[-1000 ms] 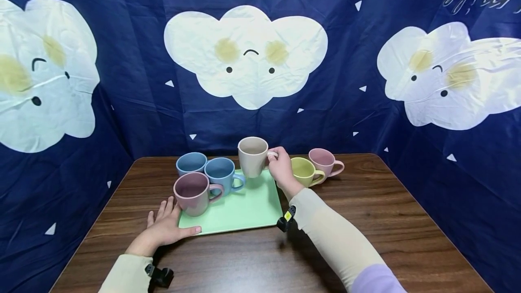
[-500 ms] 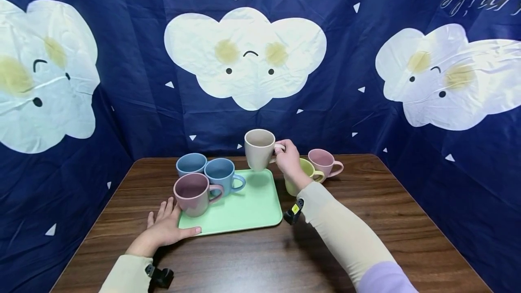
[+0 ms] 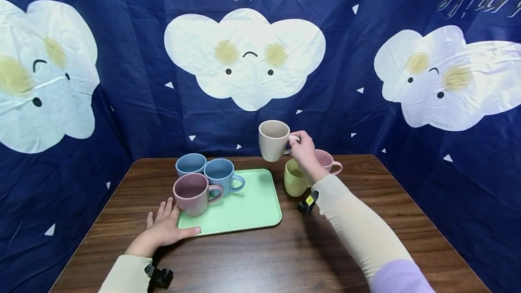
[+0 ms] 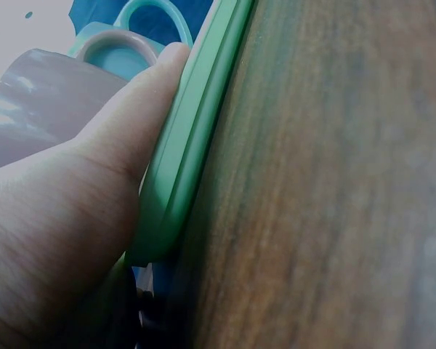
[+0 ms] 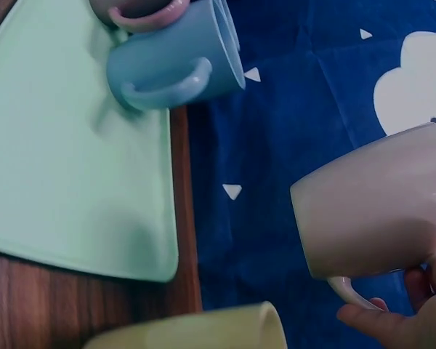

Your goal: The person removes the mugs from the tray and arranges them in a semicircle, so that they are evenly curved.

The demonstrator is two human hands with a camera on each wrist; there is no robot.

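Note:
My right hand [image 3: 304, 150] grips the handle of a cream mug [image 3: 272, 143], upright and raised above the table's back edge, right of the tray; the right wrist view shows the fingers [image 5: 378, 320] at the handle. My left hand [image 3: 164, 226] rests at the front left corner of a light green tray [image 3: 252, 211], fingers spread and fairly straight, thumb along the rim. On the tray's left part stand a mauve mug [image 3: 194, 200] and a blue mug [image 3: 220, 177], with another blue mug [image 3: 190, 163] behind. The mauve mug is right by the left fingers.
A yellow-green mug [image 3: 294, 180] stands on the wooden table [image 3: 228, 261] right of the tray, partly behind the right wrist. Behind it is a pink mug [image 3: 325, 159], partly covered by the right hand. A blue cloth with clouds [image 3: 346, 116] hangs around the table.
My right hand has lifted the cream mug from over the tray's back part up and to the right, beyond the tray. The left hand and the mugs standing about have kept their places.

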